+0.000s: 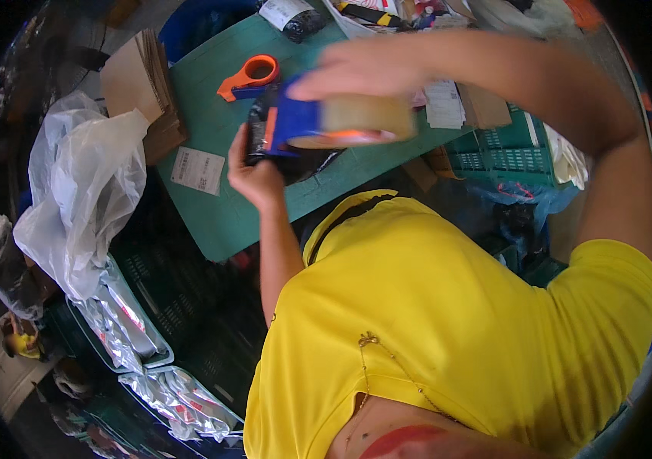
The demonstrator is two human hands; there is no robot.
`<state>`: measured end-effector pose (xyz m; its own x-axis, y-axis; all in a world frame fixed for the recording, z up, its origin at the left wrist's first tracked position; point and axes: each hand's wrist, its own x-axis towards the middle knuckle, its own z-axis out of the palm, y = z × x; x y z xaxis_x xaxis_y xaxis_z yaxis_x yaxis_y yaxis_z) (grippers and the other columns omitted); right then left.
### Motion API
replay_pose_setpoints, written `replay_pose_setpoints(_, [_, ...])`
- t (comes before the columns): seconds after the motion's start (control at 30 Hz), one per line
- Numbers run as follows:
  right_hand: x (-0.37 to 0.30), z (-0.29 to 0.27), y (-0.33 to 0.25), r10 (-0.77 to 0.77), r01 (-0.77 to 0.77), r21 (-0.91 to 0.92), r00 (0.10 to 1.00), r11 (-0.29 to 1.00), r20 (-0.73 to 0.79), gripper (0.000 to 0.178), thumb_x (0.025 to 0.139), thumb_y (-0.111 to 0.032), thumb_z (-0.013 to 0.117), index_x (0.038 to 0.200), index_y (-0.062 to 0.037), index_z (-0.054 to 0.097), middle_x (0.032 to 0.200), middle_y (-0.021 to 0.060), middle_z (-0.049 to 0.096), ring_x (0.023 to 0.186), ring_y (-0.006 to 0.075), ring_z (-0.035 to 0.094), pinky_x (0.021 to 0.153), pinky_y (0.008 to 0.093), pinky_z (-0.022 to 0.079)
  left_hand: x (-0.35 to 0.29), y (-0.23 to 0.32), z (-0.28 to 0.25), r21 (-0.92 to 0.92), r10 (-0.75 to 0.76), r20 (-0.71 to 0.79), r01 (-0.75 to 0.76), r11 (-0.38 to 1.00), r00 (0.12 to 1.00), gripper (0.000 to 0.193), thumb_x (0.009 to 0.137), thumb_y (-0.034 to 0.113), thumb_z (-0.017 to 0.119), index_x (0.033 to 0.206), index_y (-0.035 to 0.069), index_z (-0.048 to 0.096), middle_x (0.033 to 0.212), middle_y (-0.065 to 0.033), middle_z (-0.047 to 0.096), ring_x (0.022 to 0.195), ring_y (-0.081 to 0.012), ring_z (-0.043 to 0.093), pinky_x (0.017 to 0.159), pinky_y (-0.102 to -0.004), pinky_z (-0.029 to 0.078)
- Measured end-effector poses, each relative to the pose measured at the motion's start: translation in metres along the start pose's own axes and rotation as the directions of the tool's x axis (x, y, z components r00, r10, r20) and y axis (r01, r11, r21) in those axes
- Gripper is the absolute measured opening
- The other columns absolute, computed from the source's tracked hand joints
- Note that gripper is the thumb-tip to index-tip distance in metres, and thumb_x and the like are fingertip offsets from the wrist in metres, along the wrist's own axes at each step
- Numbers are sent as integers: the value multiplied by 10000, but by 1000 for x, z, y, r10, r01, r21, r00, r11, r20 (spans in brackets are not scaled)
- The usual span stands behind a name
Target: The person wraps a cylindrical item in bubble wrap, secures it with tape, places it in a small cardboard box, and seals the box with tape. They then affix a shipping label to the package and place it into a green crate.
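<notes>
In my right hand point(364, 67) is a blue tape dispenser point(299, 118) with a wide roll of yellowish clear tape point(368, 118); hand and dispenser are smeared by motion. Its front end is over a black plastic-wrapped parcel point(307, 167), mostly hidden beneath it. My left hand point(257, 174) grips the parcel's near left edge, thumb and fingers around it. Whether the tape touches the parcel I cannot tell. An orange tape dispenser point(262, 69) lies on the green tabletop point(215, 222) behind the parcel. To the left rests a white printed label point(197, 170).
Folded cardboard point(133, 80) and a clear plastic bag point(85, 195) are at the left. Silver packets fill crates point(165, 356) below. Another black parcel point(303, 24) and a yellow-black cutter point(368, 14) are at the back. A green crate point(502, 153) stands right.
</notes>
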<state>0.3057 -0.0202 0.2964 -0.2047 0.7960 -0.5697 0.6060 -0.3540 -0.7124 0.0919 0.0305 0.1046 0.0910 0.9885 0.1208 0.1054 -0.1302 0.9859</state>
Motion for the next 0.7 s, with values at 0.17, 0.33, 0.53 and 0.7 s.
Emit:
replay_pose_setpoints(0.17, [-19, 30, 49, 127, -121, -112, 991, 986, 42, 670, 918, -626, 460, 986, -7, 705, 924, 174, 699, 889, 274, 680, 796, 401, 522, 17, -17, -24, -110, 0, 52, 6, 994, 999, 671, 589, -207, 365, 1169, -34, 654, 1133, -146, 666, 1060, -224, 626, 970, -319, 455])
replay_pose_setpoints(0.33, [43, 92, 92, -71, 9, -270, 973, 963, -221, 608, 913, -521, 477, 814, 39, 693, 829, 279, 660, 784, 426, 660, 742, 504, 524, 25, -26, -19, 52, 114, 38, -116, 992, 993, 652, 615, -141, 400, 1207, -10, 640, 1178, -152, 648, 1136, -253, 600, 1034, -319, 404])
replay_pose_setpoints(0.53, [42, 125, 106, 8, -174, -433, 934, 884, -357, 578, 905, -520, 513, 1285, -86, 543, 886, 236, 680, 816, 421, 659, 717, 503, 524, 35, -20, -16, 20, 17, -37, -16, 1000, 999, 643, 608, -172, 365, 1178, -58, 640, 1151, -184, 656, 1079, -282, 624, 1002, -328, 427])
replay_pose_setpoints(0.7, [88, 135, 126, 436, -181, 433, 659, 883, -613, 715, 895, -672, 441, 975, -5, 687, 887, 256, 677, 900, 389, 668, 775, 470, 494, -49, 10, 14, 176, 73, -74, -59, 983, 995, 754, 750, -7, 643, 1439, -22, 337, 1401, -251, 369, 1296, -380, 385, 1116, -422, 273])
